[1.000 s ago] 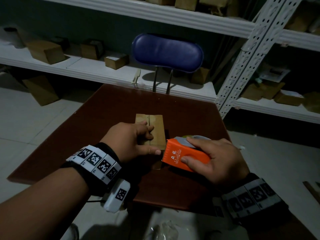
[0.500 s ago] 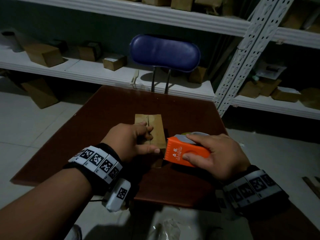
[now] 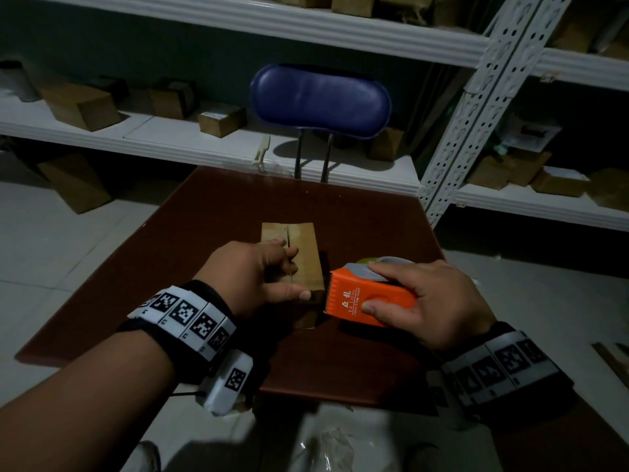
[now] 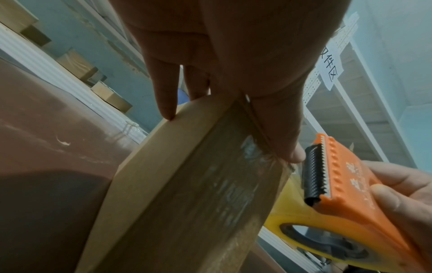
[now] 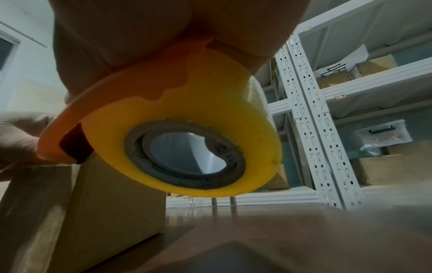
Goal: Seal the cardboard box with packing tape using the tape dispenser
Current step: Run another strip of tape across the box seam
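Observation:
A small cardboard box (image 3: 306, 247) lies on the brown table (image 3: 238, 206), its top seam running away from me. My left hand (image 3: 252, 270) rests on its near end, fingers on top and thumb (image 4: 280, 129) pressed along the near top edge, where shiny tape shows. My right hand (image 3: 425, 301) grips the orange tape dispenser (image 3: 364, 298) just right of the box's near corner. Its toothed blade (image 4: 318, 171) faces the box, close to my left thumb tip. The yellow tape roll (image 5: 182, 129) sits in the dispenser, held above the table beside the box (image 5: 112, 194).
A blue chair back (image 3: 320, 100) stands behind the table's far edge. White metal shelving (image 3: 476, 107) with several cardboard boxes runs along the back and right. Bare table surface lies left of and beyond the box. The table's near edge is just under my wrists.

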